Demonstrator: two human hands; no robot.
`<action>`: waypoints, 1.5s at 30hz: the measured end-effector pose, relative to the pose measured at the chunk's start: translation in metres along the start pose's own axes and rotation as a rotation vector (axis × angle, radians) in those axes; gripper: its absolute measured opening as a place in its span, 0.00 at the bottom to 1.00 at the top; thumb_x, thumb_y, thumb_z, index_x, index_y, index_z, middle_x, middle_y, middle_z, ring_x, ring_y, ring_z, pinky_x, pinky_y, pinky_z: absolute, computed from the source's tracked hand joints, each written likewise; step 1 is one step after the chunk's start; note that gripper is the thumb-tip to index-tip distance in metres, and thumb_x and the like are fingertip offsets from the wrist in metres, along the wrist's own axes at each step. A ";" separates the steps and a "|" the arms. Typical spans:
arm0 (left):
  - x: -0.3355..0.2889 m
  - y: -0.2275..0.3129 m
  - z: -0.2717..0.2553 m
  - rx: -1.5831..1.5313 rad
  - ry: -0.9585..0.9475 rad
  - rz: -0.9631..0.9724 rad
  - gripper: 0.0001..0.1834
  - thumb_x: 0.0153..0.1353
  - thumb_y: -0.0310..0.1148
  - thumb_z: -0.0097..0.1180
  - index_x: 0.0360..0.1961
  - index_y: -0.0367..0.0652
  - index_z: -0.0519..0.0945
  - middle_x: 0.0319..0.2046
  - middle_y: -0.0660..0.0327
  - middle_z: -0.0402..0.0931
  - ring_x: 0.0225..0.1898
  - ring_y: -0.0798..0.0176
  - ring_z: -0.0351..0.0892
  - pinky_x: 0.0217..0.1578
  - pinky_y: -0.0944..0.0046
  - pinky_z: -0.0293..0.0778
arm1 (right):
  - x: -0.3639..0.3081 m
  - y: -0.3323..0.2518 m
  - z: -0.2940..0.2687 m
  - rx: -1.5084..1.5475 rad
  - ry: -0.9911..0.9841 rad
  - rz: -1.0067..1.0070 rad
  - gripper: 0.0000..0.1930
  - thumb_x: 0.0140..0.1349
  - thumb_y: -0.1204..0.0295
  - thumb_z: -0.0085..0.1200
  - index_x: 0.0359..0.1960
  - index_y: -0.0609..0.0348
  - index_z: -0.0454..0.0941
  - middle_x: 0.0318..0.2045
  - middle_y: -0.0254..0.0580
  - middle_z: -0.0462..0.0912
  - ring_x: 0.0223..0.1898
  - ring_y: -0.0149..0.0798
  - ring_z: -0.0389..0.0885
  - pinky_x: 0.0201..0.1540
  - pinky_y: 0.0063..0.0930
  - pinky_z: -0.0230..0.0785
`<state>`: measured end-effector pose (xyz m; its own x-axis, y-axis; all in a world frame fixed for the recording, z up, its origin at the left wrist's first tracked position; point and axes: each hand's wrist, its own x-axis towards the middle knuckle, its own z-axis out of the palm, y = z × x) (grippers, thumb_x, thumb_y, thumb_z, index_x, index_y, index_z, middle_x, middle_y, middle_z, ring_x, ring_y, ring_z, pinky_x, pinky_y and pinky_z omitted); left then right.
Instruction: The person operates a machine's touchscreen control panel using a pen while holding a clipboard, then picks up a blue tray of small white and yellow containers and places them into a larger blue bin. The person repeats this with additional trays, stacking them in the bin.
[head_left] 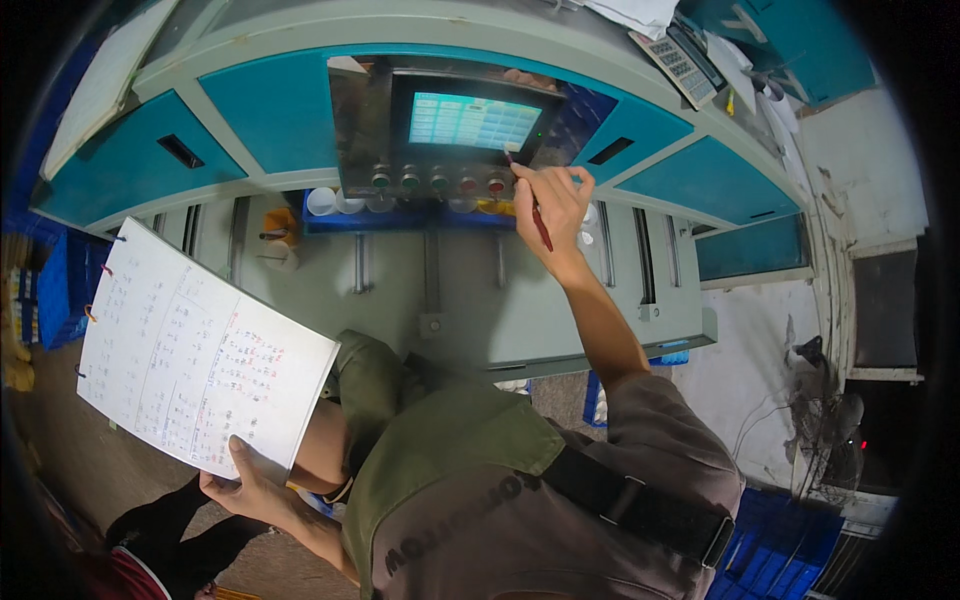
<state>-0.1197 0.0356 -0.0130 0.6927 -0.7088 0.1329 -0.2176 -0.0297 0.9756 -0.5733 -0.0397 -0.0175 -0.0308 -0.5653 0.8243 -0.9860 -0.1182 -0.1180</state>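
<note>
Data entry — right hand (553, 205) pinching red pen (537, 222) at touchscreen (472, 121); left hand (243, 487) gripping ruled sheet (200, 350) (next press needs precision).

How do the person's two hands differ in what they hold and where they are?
The right hand is raised to the machine's control panel, pinching a thin red pen with its tip at the lit screen; the left hand is low, near the knee, gripping the bottom edge of a handwritten paper sheet. The right arm is stretched out, the left bent close. Both hands are bare and each holds something.
</note>
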 end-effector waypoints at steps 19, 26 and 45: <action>-0.004 0.006 0.002 -0.017 -0.017 -0.004 0.22 0.61 0.29 0.66 0.48 0.32 0.67 0.44 0.51 0.74 0.46 0.63 0.75 0.49 0.65 0.74 | 0.026 -0.005 0.003 0.009 0.041 -0.016 0.09 0.55 0.78 0.59 0.38 0.58 0.85 0.28 0.36 0.83 0.36 0.35 0.80 0.52 0.36 0.56; -0.002 0.005 0.002 0.030 0.003 -0.001 0.22 0.61 0.30 0.66 0.48 0.33 0.67 0.44 0.51 0.74 0.45 0.62 0.76 0.48 0.65 0.75 | 0.031 -0.008 0.017 0.042 0.060 -0.058 0.12 0.52 0.79 0.62 0.40 0.56 0.83 0.27 0.35 0.80 0.33 0.36 0.79 0.50 0.38 0.56; -0.002 0.002 0.001 0.188 0.045 -0.021 0.24 0.58 0.29 0.68 0.51 0.31 0.71 0.44 0.54 0.76 0.43 0.62 0.77 0.45 0.64 0.76 | -0.003 -0.007 -0.004 -0.039 -0.167 -0.060 0.12 0.57 0.72 0.61 0.44 0.51 0.83 0.32 0.40 0.83 0.36 0.42 0.79 0.45 0.42 0.60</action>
<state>-0.1223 0.0365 -0.0118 0.7273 -0.6749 0.1248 -0.3245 -0.1779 0.9290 -0.5668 -0.0340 -0.0168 0.0530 -0.6859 0.7257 -0.9910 -0.1258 -0.0465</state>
